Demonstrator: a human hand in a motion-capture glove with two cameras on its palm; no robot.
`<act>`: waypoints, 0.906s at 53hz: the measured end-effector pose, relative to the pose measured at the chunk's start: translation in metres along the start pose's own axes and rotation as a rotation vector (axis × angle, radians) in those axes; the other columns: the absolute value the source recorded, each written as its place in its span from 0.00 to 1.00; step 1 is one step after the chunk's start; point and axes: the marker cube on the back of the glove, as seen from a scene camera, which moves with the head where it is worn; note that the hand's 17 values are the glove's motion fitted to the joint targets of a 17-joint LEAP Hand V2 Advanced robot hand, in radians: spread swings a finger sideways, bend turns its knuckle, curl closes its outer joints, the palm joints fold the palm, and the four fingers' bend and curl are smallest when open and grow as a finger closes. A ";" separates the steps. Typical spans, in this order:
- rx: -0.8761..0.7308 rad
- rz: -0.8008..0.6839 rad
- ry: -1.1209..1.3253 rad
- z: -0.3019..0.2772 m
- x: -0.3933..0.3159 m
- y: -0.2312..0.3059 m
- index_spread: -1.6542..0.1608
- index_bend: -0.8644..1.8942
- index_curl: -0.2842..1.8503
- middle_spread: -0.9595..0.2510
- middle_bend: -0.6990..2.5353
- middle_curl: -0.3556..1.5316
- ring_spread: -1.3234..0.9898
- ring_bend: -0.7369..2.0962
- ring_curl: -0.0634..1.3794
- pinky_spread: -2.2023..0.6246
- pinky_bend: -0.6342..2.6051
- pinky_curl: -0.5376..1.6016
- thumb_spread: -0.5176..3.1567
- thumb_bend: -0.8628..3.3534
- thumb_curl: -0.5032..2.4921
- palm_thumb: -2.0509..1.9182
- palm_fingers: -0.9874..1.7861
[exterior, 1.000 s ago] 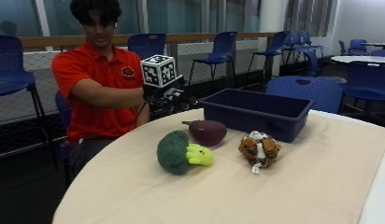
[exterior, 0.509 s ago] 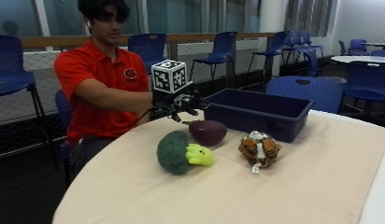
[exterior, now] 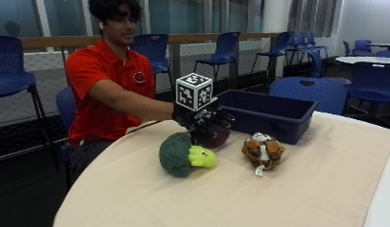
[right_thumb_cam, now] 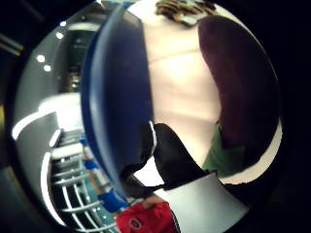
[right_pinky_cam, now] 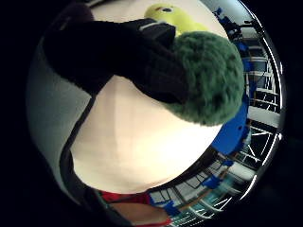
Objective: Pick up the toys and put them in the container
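On the tan round table (exterior: 245, 198) lie three plush toys: a green broccoli (exterior: 178, 155) with a yellow-green face, a dark purple eggplant (exterior: 214, 138) and a striped brown tiger (exterior: 263, 150). A dark blue container (exterior: 270, 113) stands behind them. My gloved right hand (exterior: 204, 120) hovers just above the eggplant with fingers spread and slightly bent, holding nothing. The thumb side palm view shows the eggplant (right_thumb_cam: 243, 82) close by, the container wall (right_thumb_cam: 119, 97) beside it and the tiger (right_thumb_cam: 187, 9) farther off. In the little finger side view a gloved finger (right_pinky_cam: 118, 52) crosses in front of the broccoli (right_pinky_cam: 210, 80).
The person in a red shirt (exterior: 100, 85) sits at the table's far left edge. Blue chairs (exterior: 308, 92) stand right behind the container and around the room. Bare tabletop stretches in front of the toys toward the near edge.
My hand has moved forward and down from the table's back edge, past the container's corner, to just over the eggplant. The toys and the container have not moved.
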 end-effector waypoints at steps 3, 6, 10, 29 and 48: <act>-0.015 0.015 0.004 0.003 0.001 -0.006 0.73 0.34 0.22 0.76 0.25 0.27 0.59 0.32 0.16 0.82 0.58 0.45 0.47 0.20 0.26 0.51 0.26; -0.024 0.015 -0.001 0.005 0.000 -0.010 0.73 0.34 0.22 0.76 0.24 0.27 0.59 0.33 0.16 0.82 0.59 0.45 0.47 0.20 0.26 0.51 0.26; -0.031 0.008 -0.007 0.007 -0.002 -0.014 0.73 0.34 0.21 0.76 0.24 0.27 0.59 0.33 0.17 0.81 0.59 0.45 0.47 0.20 0.26 0.52 0.26; -0.011 -0.002 0.094 0.015 -0.001 -0.028 0.70 0.39 0.20 0.67 0.31 0.31 0.51 0.54 0.29 0.72 0.54 0.42 0.49 0.22 0.28 0.56 0.47; 0.052 -0.053 0.047 -0.038 0.002 -0.021 0.69 0.39 0.24 0.49 0.36 0.38 0.38 0.58 0.33 0.63 0.53 0.42 0.44 0.25 0.35 0.67 0.68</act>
